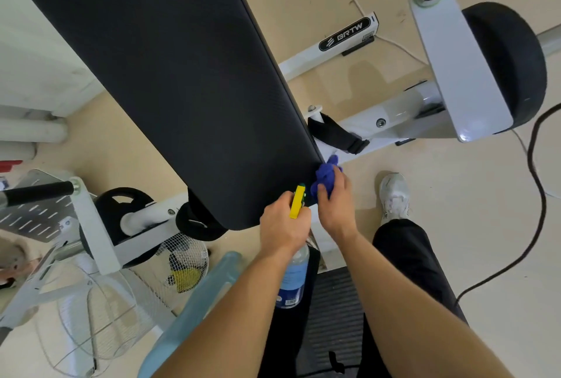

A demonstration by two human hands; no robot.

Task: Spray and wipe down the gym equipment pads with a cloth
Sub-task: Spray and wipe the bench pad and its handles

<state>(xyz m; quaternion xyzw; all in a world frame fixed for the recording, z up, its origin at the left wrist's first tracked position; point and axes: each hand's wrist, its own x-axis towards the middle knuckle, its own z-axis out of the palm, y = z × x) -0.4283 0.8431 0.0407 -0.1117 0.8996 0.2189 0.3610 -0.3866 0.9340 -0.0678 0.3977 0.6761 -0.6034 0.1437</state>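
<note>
We stand at the near end of the long black bench pad [170, 80], which is the thing we are cleaning. Its long axis runs away from us, from the near corner by our hands up toward the far left of the scene, so almost all of its surface lies ahead and to the left of both hands.

Our left hand [282, 226] is wrapped round the neck of the spray bottle [293, 277], with the yellow nozzle [297, 201] sticking up between the fingers and pointing at the pad's near end. The bottle's body hangs below the wrist. Our right hand [334, 204] grips the bunched blue cloth [326, 175] and holds it against the near right corner of the pad, just where the right edge meets the end. The two hands sit just beside each other, each clamped on its own tool. We cannot tell whether a finger is on the trigger.

We judge the wiping has only reached this corner. The next stroke has to travel along the pad's length, away from us and leftward, and the right hand with the cloth is the one already touching it. The round black roller pad [510, 65] at the far right lies well apart from both hands and would need a separate reach.
</note>
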